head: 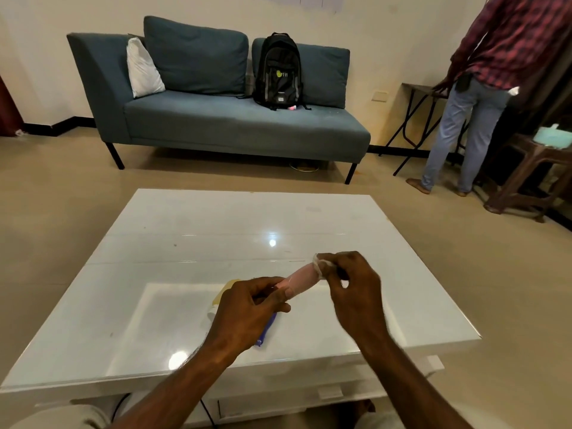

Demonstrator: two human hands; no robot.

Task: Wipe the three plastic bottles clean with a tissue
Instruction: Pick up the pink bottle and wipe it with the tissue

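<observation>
Pink bottle (301,281) in left hand (247,311), tissue (322,264) in right hand (356,289)

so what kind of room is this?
Most likely a home living room: a blue sofa with cushions and a backpack against the wall, and a low white coffee table in front of the person.

We see a pink plastic bottle (301,281) held level above the bench (185,243), tilted slightly upward to the right. A crumpled white tissue (322,265) wraps its right end. Below the pink bottle, a purple bottle (268,331) and a yellowish bottle (223,292) lie flat on the bench, mostly hidden.
</observation>
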